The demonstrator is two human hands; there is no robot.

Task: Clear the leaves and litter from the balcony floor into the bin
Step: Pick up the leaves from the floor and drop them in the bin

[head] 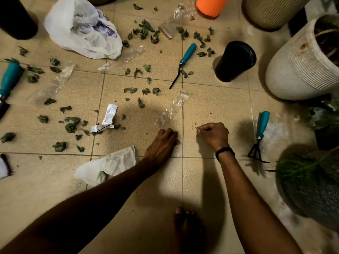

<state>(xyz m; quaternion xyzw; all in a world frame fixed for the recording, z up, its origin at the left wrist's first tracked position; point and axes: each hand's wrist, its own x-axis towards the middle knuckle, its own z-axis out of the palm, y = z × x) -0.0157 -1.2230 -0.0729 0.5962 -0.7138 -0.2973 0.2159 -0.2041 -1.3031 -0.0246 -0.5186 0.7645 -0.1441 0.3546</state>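
**On the balcony floor (216, 103), little bits could be getting away from us**

Down by the tile line, we are crouching and picking up crumbs. Our right hand (213, 133) is squeezing into a fist around some leaf bits (198, 128), and a green tip is poking out. Our left hand (162, 143) is pressing bent fingers on the floor, and we cannot tell if it is holding anything.

Most of the leaves (145, 30) are lying far from our hands, all over the tiles. We are not seeing a bin we can be sure of. The black pot (235, 61) may be it, but we are only guessing.

We are thinking a few things could go wrong. Bits could be falling out of the fist on the way, because it is small and has far to go. The clear wrapper (172, 109) just in front of our left hand is hard to see, so we could be missing it. The little rake (258, 136) is lying near our right hand, and its prongs could be poking us if we are reaching without looking.
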